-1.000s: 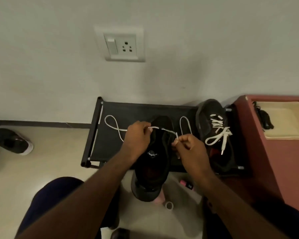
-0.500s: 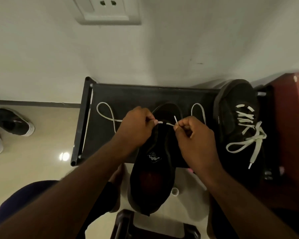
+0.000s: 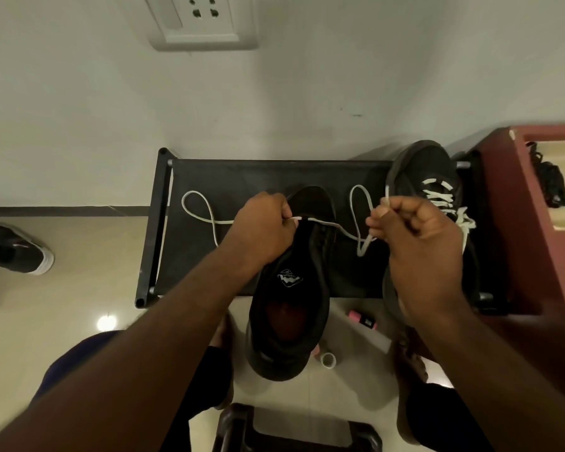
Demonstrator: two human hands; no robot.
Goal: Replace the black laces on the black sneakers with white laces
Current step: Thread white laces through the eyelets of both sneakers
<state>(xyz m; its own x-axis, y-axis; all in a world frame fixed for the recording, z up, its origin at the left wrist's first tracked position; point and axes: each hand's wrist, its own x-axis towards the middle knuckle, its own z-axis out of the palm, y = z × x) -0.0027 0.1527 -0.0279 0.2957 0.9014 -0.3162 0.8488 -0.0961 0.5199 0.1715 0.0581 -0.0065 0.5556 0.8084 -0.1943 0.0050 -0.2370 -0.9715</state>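
A black sneaker (image 3: 291,288) lies heel toward me on the black rack (image 3: 242,177), its heel hanging over the front edge. A white lace (image 3: 359,220) crosses its front eyelets, looping out to both sides. My left hand (image 3: 261,230) pinches the lace at the shoe's left eyelets. My right hand (image 3: 415,243) pinches the lace's right end, lifted to the right of the shoe. A second black sneaker (image 3: 431,177), laced in white, stands at the rack's right end, partly hidden by my right hand.
A red-brown cabinet (image 3: 535,223) stands to the right, with black laces (image 3: 550,181) on a tan tray on top. Another dark shoe (image 3: 13,249) lies on the floor at left. A pink object (image 3: 361,318) and a small cap (image 3: 327,358) lie on the floor under the sneaker.
My right hand has pulled the lace's end away from the shoe to the right, drawing more lace through. The camera has tilted down and closer. My left hand stays at the eyelets.
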